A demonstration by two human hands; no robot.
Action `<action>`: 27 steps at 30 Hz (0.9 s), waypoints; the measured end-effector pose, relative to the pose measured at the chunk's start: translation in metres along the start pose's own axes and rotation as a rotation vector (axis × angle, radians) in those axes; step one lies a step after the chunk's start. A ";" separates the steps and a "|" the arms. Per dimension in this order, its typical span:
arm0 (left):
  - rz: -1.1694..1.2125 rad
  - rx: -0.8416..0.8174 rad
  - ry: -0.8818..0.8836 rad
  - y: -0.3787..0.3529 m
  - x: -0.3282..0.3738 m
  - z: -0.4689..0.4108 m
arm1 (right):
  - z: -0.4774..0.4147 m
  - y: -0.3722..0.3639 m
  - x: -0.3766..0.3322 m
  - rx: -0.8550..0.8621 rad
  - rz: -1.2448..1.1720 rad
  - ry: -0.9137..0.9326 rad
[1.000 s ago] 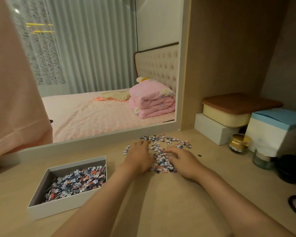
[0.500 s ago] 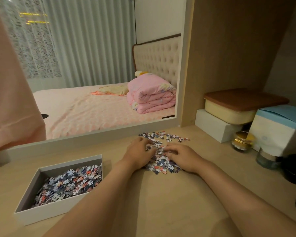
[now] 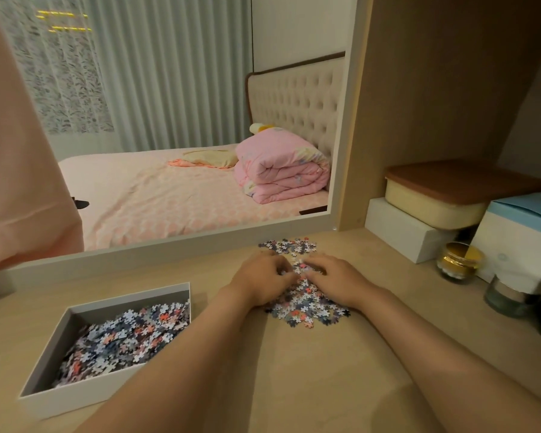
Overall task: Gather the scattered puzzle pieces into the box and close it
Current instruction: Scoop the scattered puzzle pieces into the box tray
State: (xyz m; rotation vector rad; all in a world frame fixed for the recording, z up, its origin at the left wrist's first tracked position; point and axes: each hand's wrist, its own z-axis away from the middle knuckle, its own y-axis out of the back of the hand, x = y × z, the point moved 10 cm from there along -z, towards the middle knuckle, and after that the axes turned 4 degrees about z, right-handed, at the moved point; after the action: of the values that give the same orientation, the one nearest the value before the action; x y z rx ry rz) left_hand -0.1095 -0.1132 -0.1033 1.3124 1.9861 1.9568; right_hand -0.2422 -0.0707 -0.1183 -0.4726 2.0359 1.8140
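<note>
Your left hand and right hand, fingers curled together, cup the loose multicoloured cardboard puzzle pieces. The open white cardboard box lies leftward, nearer your left hand.

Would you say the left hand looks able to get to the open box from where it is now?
Probably yes. The left hand rests on the loose puzzle pieces, and the box sits open on its own side of the desk, with bare desktop between and no lid covering it.
</note>
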 end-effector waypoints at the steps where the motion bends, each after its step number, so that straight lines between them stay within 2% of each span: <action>1: 0.046 0.022 0.016 0.005 0.001 -0.002 | 0.001 0.004 -0.006 0.050 -0.087 0.021; 3: 0.099 0.088 0.058 0.015 -0.002 -0.007 | 0.000 0.012 -0.011 0.126 -0.164 0.032; 5: 0.034 0.123 0.085 0.021 -0.007 -0.014 | -0.006 0.021 -0.010 0.179 -0.174 0.005; 8: -0.124 -0.048 0.143 0.005 -0.020 -0.023 | -0.023 0.034 -0.008 0.235 -0.006 0.012; 11: -0.139 -0.204 0.175 -0.012 -0.031 -0.029 | -0.047 0.020 -0.002 0.046 0.174 -0.023; 13: -0.098 -0.180 0.154 -0.011 -0.034 -0.034 | -0.058 0.004 0.001 -0.092 0.166 -0.038; 15: -0.007 -0.078 0.122 0.001 -0.032 -0.039 | -0.062 -0.008 -0.001 -0.140 0.101 -0.016; 18: 0.068 0.043 0.107 0.015 -0.031 -0.043 | -0.062 -0.001 -0.008 0.020 -0.078 0.025; 21: 0.047 0.089 0.102 0.018 -0.036 -0.050 | -0.059 0.016 -0.009 0.177 -0.194 0.021; 24: -0.031 -0.042 0.077 -0.005 -0.034 -0.056 | -0.063 0.023 -0.005 0.207 -0.155 0.012; 27: -0.105 -0.182 0.033 -0.026 -0.022 -0.055 | -0.070 0.003 -0.001 0.003 0.066 0.003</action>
State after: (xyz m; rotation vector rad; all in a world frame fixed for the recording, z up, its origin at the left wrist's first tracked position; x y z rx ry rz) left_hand -0.1400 -0.1654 -0.1255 1.1182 1.7994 2.0659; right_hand -0.2464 -0.1401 -0.1077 -0.4123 2.0790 1.8493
